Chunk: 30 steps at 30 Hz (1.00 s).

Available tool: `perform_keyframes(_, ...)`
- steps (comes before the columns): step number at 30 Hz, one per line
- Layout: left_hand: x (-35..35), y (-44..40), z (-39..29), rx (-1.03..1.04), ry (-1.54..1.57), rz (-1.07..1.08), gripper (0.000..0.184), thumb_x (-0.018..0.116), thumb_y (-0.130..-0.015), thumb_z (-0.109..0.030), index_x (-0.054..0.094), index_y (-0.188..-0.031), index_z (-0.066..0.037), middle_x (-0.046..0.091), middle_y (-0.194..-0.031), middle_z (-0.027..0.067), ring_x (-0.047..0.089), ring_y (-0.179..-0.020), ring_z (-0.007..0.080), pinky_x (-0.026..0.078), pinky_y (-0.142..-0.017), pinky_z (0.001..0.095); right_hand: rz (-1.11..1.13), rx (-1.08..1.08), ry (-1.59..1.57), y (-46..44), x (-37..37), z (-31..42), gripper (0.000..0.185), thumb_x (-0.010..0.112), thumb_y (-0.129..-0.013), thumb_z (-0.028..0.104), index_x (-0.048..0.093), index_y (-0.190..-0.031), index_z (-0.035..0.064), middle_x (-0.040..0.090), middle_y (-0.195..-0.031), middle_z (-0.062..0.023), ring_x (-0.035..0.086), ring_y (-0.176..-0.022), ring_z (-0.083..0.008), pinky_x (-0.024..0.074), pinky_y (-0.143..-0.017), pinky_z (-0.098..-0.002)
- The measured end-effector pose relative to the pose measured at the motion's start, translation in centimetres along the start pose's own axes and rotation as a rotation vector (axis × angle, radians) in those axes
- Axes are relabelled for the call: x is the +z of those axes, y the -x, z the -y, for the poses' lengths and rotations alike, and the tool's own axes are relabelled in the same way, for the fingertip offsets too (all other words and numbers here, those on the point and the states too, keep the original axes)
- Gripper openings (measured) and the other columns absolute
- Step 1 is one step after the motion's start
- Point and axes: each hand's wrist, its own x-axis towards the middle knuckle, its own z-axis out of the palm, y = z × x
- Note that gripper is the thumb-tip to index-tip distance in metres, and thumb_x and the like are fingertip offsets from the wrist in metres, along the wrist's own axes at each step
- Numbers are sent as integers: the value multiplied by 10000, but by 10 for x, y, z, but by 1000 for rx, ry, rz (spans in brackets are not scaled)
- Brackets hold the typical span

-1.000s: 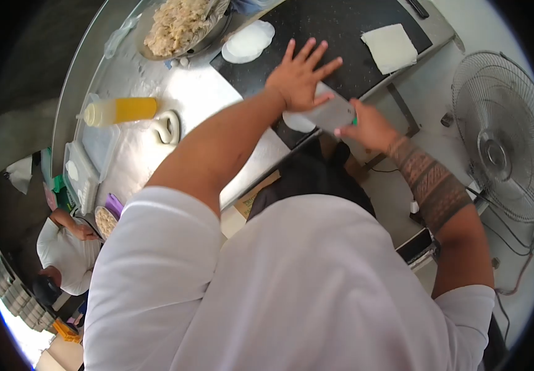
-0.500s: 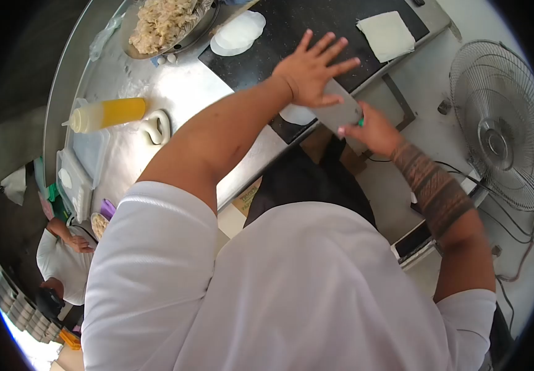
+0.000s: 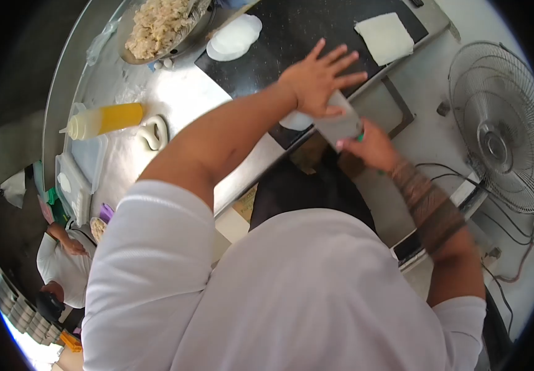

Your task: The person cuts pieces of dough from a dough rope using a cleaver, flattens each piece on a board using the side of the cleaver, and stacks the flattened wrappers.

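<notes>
My right hand (image 3: pixel 375 145) grips the handle of a cleaver (image 3: pixel 341 120) with a wide flat blade; a bit of green shows at the handle. The palm of my left hand (image 3: pixel 321 81) lies on the blade, its fingers spread wide. Beside the blade, a thin white dough round (image 3: pixel 296 120) lies near the front edge of the black board (image 3: pixel 316 25), partly hidden by my left wrist. Several overlapping dough rounds (image 3: pixel 235 38) rest at the board's left side. On its right end lies a folded white cloth (image 3: pixel 384 38).
A metal bowl (image 3: pixel 186 40) of minced filling stands at the back left. A squeeze bottle (image 3: pixel 109 120) of yellow liquid and a looped dough strip (image 3: pixel 154 133) lie on the steel table (image 3: pixel 180 93). A wire-caged fan (image 3: pixel 495 130) is at right. Another person (image 3: pixel 63 256) is at far left.
Both hands and the cleaver have shifted slightly down in the view. My left hand stays spread on the blade, and the right keeps its grip.
</notes>
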Motion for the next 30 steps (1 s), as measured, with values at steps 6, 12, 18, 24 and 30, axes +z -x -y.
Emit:
perform_keyframes(6, 1, -31, 61, -89, -205, -110, 906, 561, -924, -778, 315, -1692, -367, 287, -1761, 141, 253, -1624, 398, 146, -1291, 672, -54, -58, 236, -50, -52, 49, 643, 903, -847, 373, 655, -1262, -52, 747, -1174, -227, 727, -1117, -325, 555, -983, -426)
perform_keyframes(12, -16, 18, 27, 35, 33, -16, 942, 672, -877, -687, 356, -1683, -315, 258, -1766, 171, 234, -1631, 406, 145, -1292, 674, 58, -79, -114, -3, 14, 27, 653, 904, -863, 354, 634, -1302, -46, 752, -1133, -161, 715, -1049, -252, 560, -955, -396)
perform_keyframes(18, 4, -25, 13, 18, 36, -21, 892, 627, -910, -701, 354, -1680, -345, 284, -1761, 143, 259, -1622, 393, 145, -1300, 660, 6, 81, -26, -2, -20, 20, 644, 906, -858, 346, 641, -1306, -33, 743, -1208, -209, 713, -1152, -310, 543, -1004, -418)
perform_keyframes(24, -5, -32, 64, -275, -170, -269, 757, 604, -960, -642, 489, -1599, -253, 388, -1693, 189, 341, -1567, 422, 240, -1264, 641, 48, -116, 548, -75, -88, 74, 694, 836, -911, 436, 597, -1317, -74, 724, -1175, -270, 703, -1144, -403, 548, -974, -467)
perform_keyframes(30, -38, -4, 76, -641, 53, -314, 454, 569, -1035, -508, 712, -1360, -224, 597, -1518, 161, 553, -1389, 408, 433, -1158, 525, 101, -145, 561, -80, -88, 79, 627, 758, -979, 431, 588, -1297, -82, 708, -1184, -310, 680, -1162, -459, 537, -980, -503)
